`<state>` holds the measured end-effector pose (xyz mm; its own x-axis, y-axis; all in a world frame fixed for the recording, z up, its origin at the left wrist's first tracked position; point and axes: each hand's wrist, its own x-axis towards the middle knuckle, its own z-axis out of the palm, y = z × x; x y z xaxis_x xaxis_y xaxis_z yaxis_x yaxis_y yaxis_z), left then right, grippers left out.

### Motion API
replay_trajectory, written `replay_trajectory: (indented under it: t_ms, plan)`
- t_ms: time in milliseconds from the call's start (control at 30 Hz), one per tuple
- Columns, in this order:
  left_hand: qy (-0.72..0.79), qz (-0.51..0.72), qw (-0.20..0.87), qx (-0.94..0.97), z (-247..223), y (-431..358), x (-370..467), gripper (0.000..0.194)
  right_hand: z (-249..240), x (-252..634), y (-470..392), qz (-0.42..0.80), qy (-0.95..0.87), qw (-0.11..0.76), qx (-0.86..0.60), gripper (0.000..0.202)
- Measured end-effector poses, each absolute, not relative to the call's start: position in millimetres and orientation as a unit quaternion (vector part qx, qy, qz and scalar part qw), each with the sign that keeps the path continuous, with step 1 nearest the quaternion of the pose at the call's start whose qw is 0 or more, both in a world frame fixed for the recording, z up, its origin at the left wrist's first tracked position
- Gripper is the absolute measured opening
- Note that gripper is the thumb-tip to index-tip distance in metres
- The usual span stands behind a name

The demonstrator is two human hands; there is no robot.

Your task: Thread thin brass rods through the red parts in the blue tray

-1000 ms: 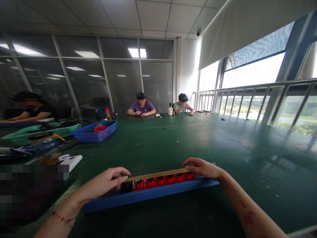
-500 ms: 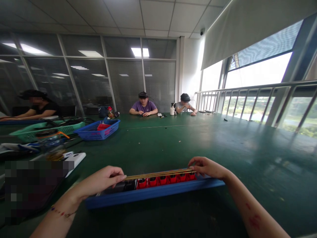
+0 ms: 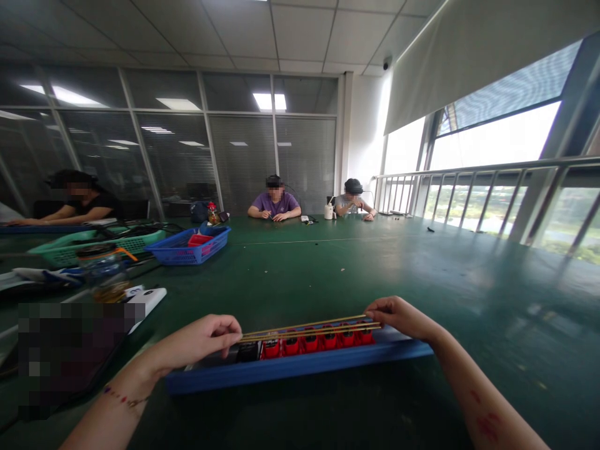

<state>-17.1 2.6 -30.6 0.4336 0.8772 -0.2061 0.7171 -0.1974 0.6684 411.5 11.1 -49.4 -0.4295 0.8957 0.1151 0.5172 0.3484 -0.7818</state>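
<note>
Several thin yellowish sticks (image 3: 304, 329) stretch between my two hands above a long blue tray (image 3: 300, 370). My left hand (image 3: 218, 334) pinches their left ends between thumb and fingers. At the right, my right hand (image 3: 387, 310) has its fingers closed at the end of the rear stick, while the front sticks' ends show free just below the fingertips. Inside the tray stands a row of red holders (image 3: 310, 344) with black parts in them. A black box-like item (image 3: 248, 352) lies left of the row, partly behind my left hand.
On the green table (image 3: 290, 275) are a blue basket (image 3: 190, 247) with a red item, a green basket (image 3: 60, 253), a glass jar (image 3: 104, 275) and a white flat item (image 3: 149, 306) at the left. Three people sit at the table's far side and left.
The sticks have fanned apart at the right end, the rear one now separate from the front ones. The whole view has shifted slightly, and both hands appear a little further right.
</note>
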Motion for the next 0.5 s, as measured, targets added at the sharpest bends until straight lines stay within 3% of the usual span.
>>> replay_trajectory:
  t_ms: [500]
  plan:
    - [0.513,0.124,0.383,0.758,-26,-1,-18,0.046,-56,451,24,0.3,-0.647,0.458,-0.531,0.045]
